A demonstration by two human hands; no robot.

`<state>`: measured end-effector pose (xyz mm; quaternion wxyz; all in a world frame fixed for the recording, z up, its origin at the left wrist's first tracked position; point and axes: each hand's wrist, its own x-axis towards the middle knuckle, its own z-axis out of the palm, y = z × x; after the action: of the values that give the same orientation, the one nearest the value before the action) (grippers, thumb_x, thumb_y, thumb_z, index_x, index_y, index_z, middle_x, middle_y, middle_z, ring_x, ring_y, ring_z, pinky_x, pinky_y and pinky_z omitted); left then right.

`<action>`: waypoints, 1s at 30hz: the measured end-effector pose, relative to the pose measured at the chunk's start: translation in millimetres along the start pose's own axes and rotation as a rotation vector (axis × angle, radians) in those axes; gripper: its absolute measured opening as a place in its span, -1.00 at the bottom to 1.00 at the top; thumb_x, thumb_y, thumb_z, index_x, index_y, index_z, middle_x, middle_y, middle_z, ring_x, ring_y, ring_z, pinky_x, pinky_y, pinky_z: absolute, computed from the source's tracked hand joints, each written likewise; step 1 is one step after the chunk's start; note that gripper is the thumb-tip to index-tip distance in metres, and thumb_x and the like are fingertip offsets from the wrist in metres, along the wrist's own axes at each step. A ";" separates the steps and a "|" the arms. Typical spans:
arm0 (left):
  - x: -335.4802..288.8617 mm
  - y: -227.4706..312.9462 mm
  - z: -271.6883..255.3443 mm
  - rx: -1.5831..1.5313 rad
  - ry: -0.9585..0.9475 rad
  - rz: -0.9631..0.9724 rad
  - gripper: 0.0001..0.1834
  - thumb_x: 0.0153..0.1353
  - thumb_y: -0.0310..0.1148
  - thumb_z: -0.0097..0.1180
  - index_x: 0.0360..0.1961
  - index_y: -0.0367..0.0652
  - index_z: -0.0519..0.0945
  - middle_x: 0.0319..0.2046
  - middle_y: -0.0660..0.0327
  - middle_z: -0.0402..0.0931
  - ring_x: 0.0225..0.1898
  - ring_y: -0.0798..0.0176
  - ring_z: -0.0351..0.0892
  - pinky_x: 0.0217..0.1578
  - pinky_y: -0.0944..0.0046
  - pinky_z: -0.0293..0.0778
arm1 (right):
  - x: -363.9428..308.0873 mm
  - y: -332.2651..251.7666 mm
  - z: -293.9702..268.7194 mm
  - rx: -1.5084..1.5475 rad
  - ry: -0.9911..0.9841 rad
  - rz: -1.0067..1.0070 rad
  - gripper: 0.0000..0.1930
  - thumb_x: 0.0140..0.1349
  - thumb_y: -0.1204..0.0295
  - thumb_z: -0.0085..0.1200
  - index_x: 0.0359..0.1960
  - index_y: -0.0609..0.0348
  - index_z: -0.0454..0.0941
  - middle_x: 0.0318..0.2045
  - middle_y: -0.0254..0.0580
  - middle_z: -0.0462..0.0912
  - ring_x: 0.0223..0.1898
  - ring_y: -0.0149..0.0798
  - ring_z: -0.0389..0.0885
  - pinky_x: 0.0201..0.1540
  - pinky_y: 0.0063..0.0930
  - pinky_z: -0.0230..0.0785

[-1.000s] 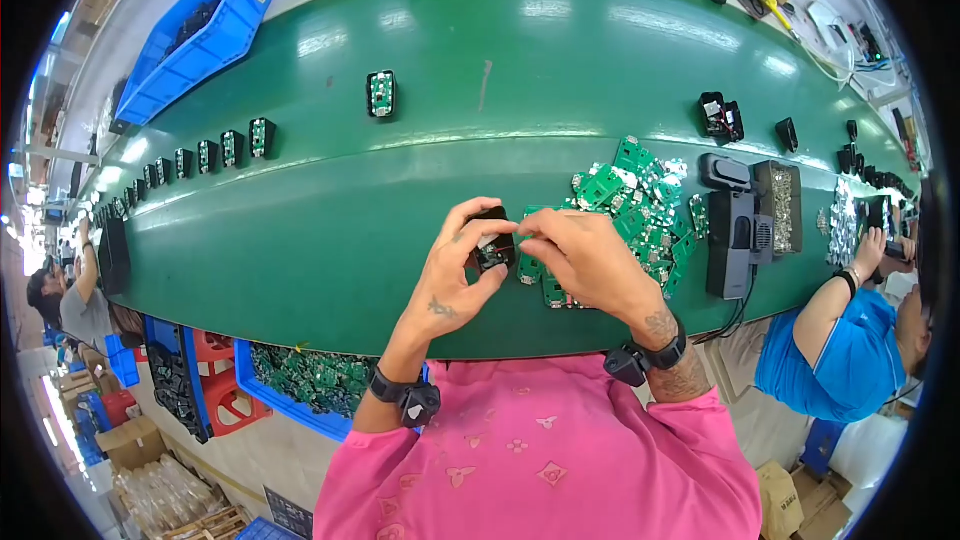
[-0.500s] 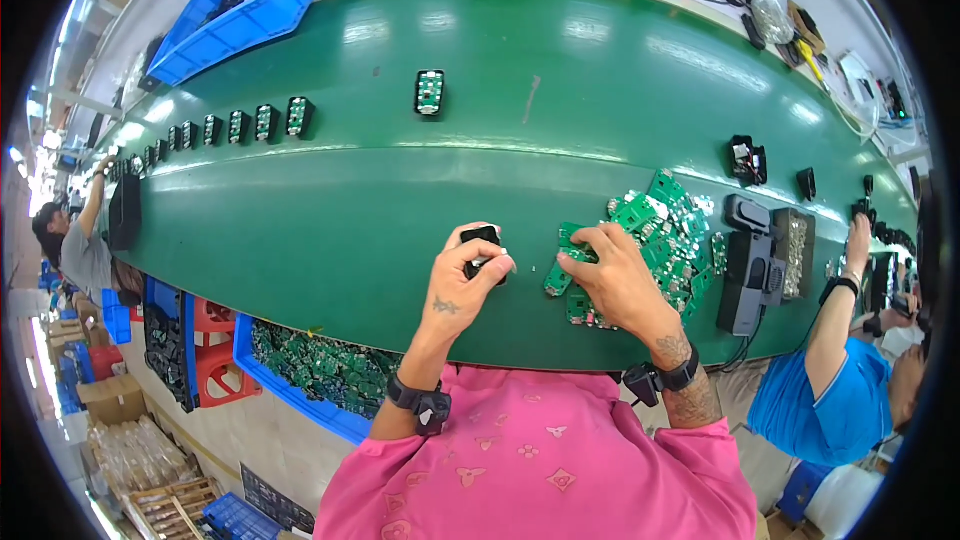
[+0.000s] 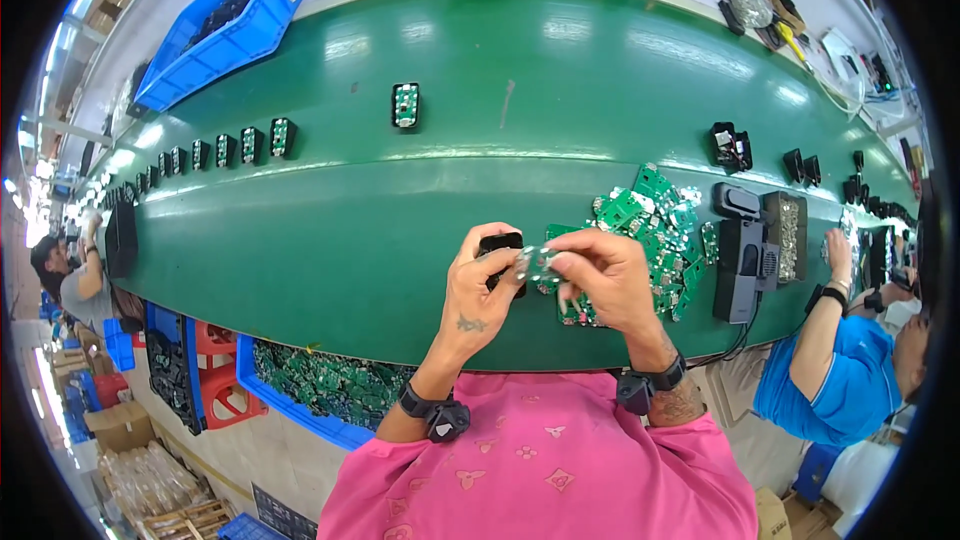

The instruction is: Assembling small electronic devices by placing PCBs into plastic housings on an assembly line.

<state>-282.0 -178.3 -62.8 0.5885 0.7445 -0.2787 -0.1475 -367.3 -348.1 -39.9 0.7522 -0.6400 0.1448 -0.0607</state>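
My left hand [image 3: 480,285] is closed around a small black plastic housing [image 3: 501,243] above the near part of the green table. Between the fingers of my right hand [image 3: 607,275] is a green circuit board [image 3: 537,264], held right beside the housing; its left end meets my left fingertips. Behind my right hand spreads a heap of green circuit boards [image 3: 655,230]. Farther off, a black housing with a board in it [image 3: 405,106] stands alone on the table. A row of similar filled housings [image 3: 250,145] runs away to the left.
A grey device [image 3: 738,270] and a box of small metal parts [image 3: 787,240] stand right of the heap. Behind them is an open black housing [image 3: 731,147]. Blue bins [image 3: 240,20] [image 3: 290,405] sit far left and below the edge. A co-worker in blue [image 3: 835,380] works at right.
My right hand has lifted a circuit board from the heap and brought it left to the housing in my left hand. The view has shifted slightly. The co-worker's arm at right has moved nearer.
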 end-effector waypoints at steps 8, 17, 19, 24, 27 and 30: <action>0.7 3.3 5.8 -0.040 -0.068 0.061 -0.56 0.13 -0.62 0.14 0.09 -0.25 0.51 0.11 0.06 0.38 0.06 0.14 0.47 0.02 0.24 0.45 | -1.6 14.0 4.6 0.056 0.091 -0.012 -0.75 0.23 0.61 0.23 -0.08 0.36 0.52 -0.44 -0.37 0.57 -0.48 -0.59 0.53 -0.48 -0.73 0.36; -1.0 2.6 12.6 -0.429 -0.146 -0.110 -0.35 0.27 -0.61 0.02 0.38 -0.23 0.18 0.24 0.04 0.28 0.17 0.22 0.39 0.14 0.25 0.40 | -2.0 22.0 5.0 -0.085 0.163 -0.111 -0.77 0.18 0.54 0.29 -0.13 0.24 0.60 -0.20 -0.26 0.50 -0.37 -0.50 0.53 -0.37 -0.63 0.43; -0.2 8.0 12.0 -0.504 -0.155 -0.160 -0.41 0.30 -0.61 0.00 0.36 -0.21 0.25 0.15 0.10 0.37 0.05 0.32 0.49 0.06 0.32 0.47 | -2.7 14.7 3.4 -0.528 0.181 -0.436 -0.73 0.11 0.57 0.31 -0.12 0.18 0.63 -0.07 -0.16 0.45 -0.18 -0.40 0.56 -0.24 -0.52 0.45; -2.9 15.6 20.4 -0.541 -0.171 -0.207 -0.45 0.32 -0.62 -0.02 0.34 -0.19 0.29 0.05 0.15 0.45 -0.07 0.41 0.54 -0.04 0.39 0.52 | -0.5 7.8 6.2 -0.694 0.141 -0.583 -0.78 0.02 0.52 0.33 -0.26 -0.01 0.75 0.07 -0.20 0.49 0.11 -0.10 0.37 -0.03 -0.29 0.37; -1.5 14.6 22.9 -0.530 -0.128 -0.188 -0.47 0.33 -0.62 -0.01 0.33 -0.20 0.29 0.03 0.15 0.46 -0.09 0.42 0.53 -0.06 0.39 0.53 | -2.9 11.2 5.4 -0.746 0.209 -0.602 -0.80 0.08 0.52 0.29 -0.24 -0.01 0.74 0.04 -0.20 0.51 0.10 -0.11 0.38 0.00 -0.29 0.34; -2.0 13.1 27.5 -0.509 -0.067 -0.151 -0.49 0.34 -0.61 0.01 0.31 -0.21 0.31 0.01 0.17 0.46 -0.11 0.43 0.53 -0.07 0.40 0.52 | -6.7 10.6 8.6 -0.742 0.204 -0.605 -0.83 0.14 0.52 0.25 -0.23 0.01 0.73 0.02 -0.19 0.50 0.07 -0.12 0.38 -0.02 -0.30 0.32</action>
<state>-301.9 -200.9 -57.7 0.7344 0.5861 -0.1954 -0.2809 -372.1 -336.2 -48.1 0.4041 -0.8690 0.0374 -0.2832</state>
